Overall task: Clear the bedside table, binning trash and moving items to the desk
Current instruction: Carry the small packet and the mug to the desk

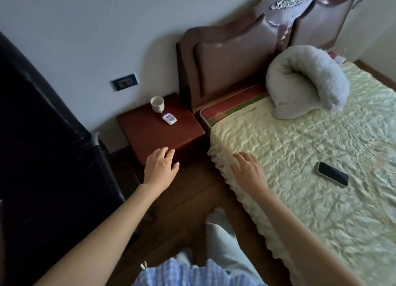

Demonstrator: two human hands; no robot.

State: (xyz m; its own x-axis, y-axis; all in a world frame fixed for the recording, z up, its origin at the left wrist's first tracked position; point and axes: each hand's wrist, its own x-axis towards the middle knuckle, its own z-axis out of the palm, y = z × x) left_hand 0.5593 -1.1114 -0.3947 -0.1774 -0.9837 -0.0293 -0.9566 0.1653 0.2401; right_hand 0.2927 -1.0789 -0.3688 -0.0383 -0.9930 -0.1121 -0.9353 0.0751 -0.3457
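Head view, left to right: dark upholstered furniture (42,125) at far left, then reddish-brown tabletop (154,135) against the wall, carrying a white cup (157,104) upright near its back edge and a small white packet (169,119) lying just beside it toward the front. Left hand (160,167) empty, fingers loosely spread, over the tabletop's front edge; right hand (249,171) likewise empty and spread, over the near corner of the bed (300,135). Farther right on the bedspread, a folded grey blanket (308,82) near the headboard and a black phone (333,176) lying flat.
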